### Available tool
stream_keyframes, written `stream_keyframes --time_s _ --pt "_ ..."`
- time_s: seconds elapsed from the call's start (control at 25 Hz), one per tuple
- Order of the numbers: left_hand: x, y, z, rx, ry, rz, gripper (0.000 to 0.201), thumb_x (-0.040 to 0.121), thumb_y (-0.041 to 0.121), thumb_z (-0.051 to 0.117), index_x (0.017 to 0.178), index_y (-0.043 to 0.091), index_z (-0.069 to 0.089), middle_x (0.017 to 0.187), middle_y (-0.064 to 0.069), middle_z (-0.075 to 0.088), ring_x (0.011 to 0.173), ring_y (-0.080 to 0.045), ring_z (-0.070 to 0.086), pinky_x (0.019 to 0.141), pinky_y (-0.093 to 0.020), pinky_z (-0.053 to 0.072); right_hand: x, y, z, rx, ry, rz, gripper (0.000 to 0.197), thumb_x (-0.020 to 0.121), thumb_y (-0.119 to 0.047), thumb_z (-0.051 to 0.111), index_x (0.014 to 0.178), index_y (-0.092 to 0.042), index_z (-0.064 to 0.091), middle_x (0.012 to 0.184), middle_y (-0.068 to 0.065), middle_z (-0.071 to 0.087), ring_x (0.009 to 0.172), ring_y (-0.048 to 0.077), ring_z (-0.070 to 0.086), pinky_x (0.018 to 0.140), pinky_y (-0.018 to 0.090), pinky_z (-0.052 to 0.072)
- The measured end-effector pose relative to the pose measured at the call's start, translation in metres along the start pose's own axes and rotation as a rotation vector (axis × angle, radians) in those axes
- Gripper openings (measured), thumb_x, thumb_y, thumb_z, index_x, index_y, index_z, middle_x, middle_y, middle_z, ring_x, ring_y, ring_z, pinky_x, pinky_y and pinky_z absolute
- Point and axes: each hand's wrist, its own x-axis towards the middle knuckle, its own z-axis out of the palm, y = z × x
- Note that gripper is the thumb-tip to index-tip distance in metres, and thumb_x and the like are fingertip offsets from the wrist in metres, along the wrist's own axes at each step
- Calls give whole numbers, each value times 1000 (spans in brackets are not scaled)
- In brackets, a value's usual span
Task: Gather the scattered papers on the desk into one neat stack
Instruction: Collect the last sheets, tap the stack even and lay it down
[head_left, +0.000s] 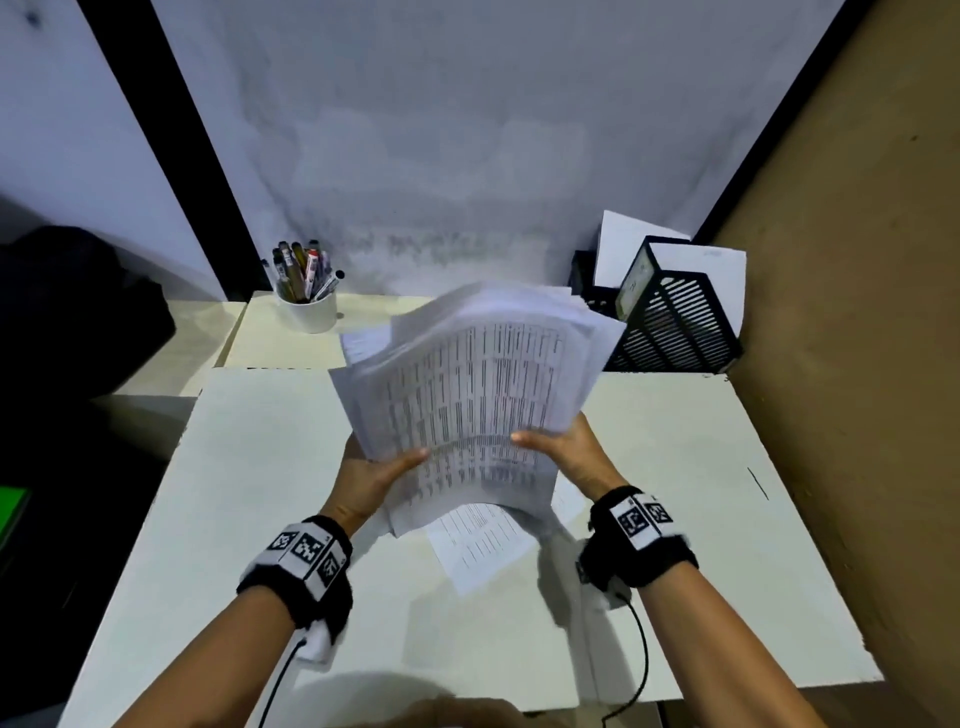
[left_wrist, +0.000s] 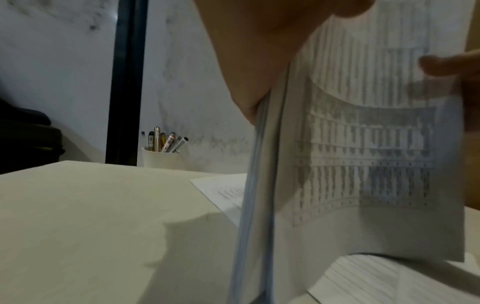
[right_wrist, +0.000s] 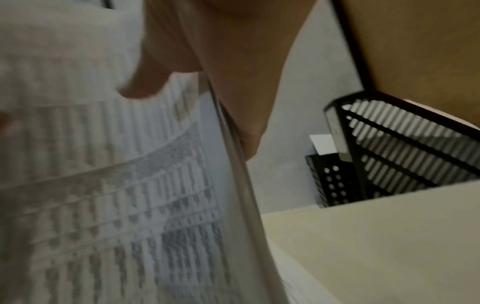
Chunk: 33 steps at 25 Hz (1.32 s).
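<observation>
A thick bundle of printed papers (head_left: 467, 384) is lifted off the cream desk (head_left: 249, 467), tilted away from me with its sheets fanned and uneven. My left hand (head_left: 379, 475) grips its left edge, thumb on the top sheet. My right hand (head_left: 563, 449) grips the right edge the same way. The left wrist view shows the bundle (left_wrist: 363, 164) edge-on beside the left palm (left_wrist: 249, 51); the right wrist view shows the printed sheets (right_wrist: 116, 195) under the right thumb (right_wrist: 148, 82). One loose printed sheet (head_left: 483, 545) lies on the desk beneath the bundle.
A white cup of pens (head_left: 306, 301) stands at the back left. Black mesh file holders (head_left: 675, 322) with white sheets stand at the back right, against a brown wall (head_left: 857, 312). A dark object (head_left: 78, 312) sits off the desk's left side.
</observation>
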Motion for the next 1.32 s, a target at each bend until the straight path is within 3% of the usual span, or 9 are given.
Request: stream_keyframes --time_s 0.16,0.28,0.44,0.64,0.72,0.88,1.0,1.2,1.32 --pt "16 3 9 84 77 -72 24 79 12 68 99 22 59 94 4 66 90 -13 66 89 -36 50 19 -23 -6 -123 171 15 17 79 -4 69 82 -15 57 77 -2 64 71 9 65 71 24 56" --pt "31 -14 16 80 96 -158 23 83 18 65 106 19 60 102 -1 67 98 -19 65 91 -35 48 52 -16 -26 -233 99 83 22 77 -10 73 95 -5 63 88 12 68 81 22 65 78 30 54" --pt "38 -65 29 231 194 -588 88 71 62 63 134 4 42 139 -16 47 127 -33 44 108 -44 36 91 36 -30 -556 46 338 35 78 -17 74 102 5 60 90 14 60 83 24 56 66 29 46" --pt "41 -100 35 592 303 -751 69 87 52 48 137 7 39 157 -16 -4 140 -40 12 116 -46 16 116 98 -24 -866 25 538 65 77 -45 70 124 -3 55 132 18 47 119 36 47 101 38 42" --pt "44 -107 34 538 297 -724 62 88 48 50 132 5 46 155 -20 6 138 -38 20 114 -39 19 117 105 -21 -914 -45 563 64 79 -46 66 128 -7 51 139 17 39 123 36 43 105 35 35" --pt "47 -108 30 331 276 -605 42 87 37 57 108 1 62 116 -18 62 117 -34 53 91 -31 45 100 100 -18 -631 -16 465 44 84 -21 67 122 -3 55 125 18 59 110 31 57 82 27 40" --pt "36 -103 25 325 224 -574 66 79 51 56 124 3 55 123 -17 61 113 -34 57 103 -41 41 77 88 -15 -546 5 375 42 82 -13 68 120 -2 56 118 17 62 105 29 59 79 26 43" --pt "13 -74 24 227 244 -231 47 89 34 55 126 6 53 121 -12 63 112 -27 60 100 -42 46 32 49 -14 -257 172 74 40 81 -4 67 119 -4 54 102 6 62 96 23 63 79 26 53" --pt "7 -36 36 175 289 15 36 91 21 54 124 7 54 118 -7 63 106 -17 60 93 -24 49 13 25 -11 -154 289 -115 42 83 -4 65 121 -6 50 99 -2 61 86 -1 59 84 21 54"
